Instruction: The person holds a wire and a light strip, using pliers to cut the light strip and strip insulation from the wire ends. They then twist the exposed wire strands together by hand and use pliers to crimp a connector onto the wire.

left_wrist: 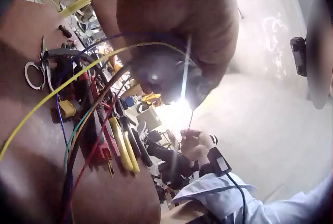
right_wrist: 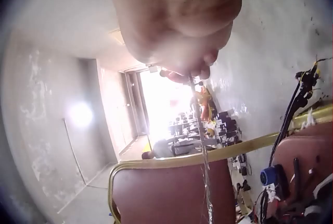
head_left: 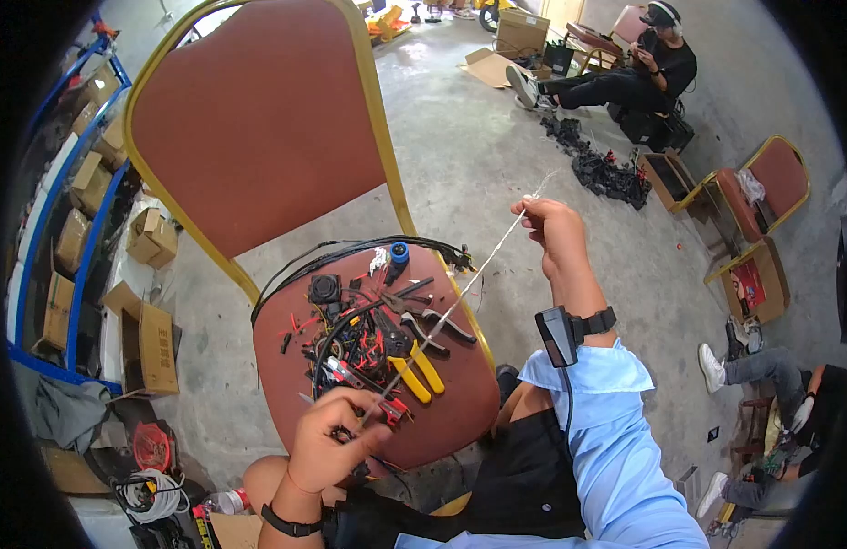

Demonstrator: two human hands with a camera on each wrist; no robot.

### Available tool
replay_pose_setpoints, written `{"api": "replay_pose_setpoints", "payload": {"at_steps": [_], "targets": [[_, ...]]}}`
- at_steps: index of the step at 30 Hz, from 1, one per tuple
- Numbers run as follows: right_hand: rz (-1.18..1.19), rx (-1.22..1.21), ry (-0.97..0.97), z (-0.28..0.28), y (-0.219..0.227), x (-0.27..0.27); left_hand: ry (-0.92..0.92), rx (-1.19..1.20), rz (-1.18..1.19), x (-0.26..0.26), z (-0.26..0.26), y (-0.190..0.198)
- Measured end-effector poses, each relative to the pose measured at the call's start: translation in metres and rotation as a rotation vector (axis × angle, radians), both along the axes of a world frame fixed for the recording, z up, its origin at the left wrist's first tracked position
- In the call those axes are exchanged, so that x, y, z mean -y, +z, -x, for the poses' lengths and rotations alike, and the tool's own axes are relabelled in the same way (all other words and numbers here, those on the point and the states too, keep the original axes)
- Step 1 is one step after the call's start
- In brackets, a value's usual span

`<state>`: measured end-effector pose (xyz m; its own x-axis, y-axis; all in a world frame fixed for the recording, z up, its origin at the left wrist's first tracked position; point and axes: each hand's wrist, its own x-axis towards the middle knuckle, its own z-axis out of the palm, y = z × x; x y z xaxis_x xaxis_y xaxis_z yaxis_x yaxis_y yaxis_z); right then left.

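Note:
A thin silvery twisted strand (head_left: 478, 272) runs taut on a slant between the two hands, above the chair seat. My right hand (head_left: 553, 233) pinches it close to its upper end, and a frayed tip sticks out past the fingers. Low over the seat's front edge, my left hand (head_left: 336, 439) pinches the lower end between thumb and fingers. The strand (right_wrist: 204, 166) looks shiny and crinkled, like foil, in the right wrist view. Yellow, blue, green, brown and red wires (left_wrist: 49, 95) arc below the left hand in its wrist view.
On the red chair seat (head_left: 286, 393) lie yellow-handled pliers (head_left: 426, 371), a blue connector (head_left: 399, 253), black cables (head_left: 300, 265) and a heap of wire scraps. Blue shelving (head_left: 71, 339) and cartons stand left. A seated person (head_left: 657, 69) is at the back right, another at lower right.

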<state>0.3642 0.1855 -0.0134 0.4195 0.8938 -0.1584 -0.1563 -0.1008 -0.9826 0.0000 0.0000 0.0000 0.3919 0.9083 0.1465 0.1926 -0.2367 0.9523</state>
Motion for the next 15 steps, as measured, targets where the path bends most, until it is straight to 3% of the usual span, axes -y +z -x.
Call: {"api": "replay_pose_setpoints", "payload": {"at_steps": [2,5,8,11,14,15], "targets": [[0.032,0.149,0.009,-0.002,-0.009,-0.003,0.149,-0.031,-0.028,0.001,-0.003,0.002],[0.170,0.506,0.064,-0.028,-0.054,-0.022,0.241,-0.271,0.013,0.007,-0.012,0.009],[0.412,0.996,0.064,-0.016,-0.028,-0.013,0.267,-0.691,-0.246,0.009,-0.015,0.020],[0.355,1.010,-0.045,0.001,-0.012,-0.005,0.146,-0.580,0.080,0.009,-0.011,0.039],[0.265,0.858,-0.051,-0.005,-0.016,-0.008,-0.072,-0.214,0.365,0.010,0.006,0.024],[0.203,0.775,-0.060,-0.009,-0.021,-0.012,-0.168,-0.227,0.317,0.008,0.010,0.020]]}}
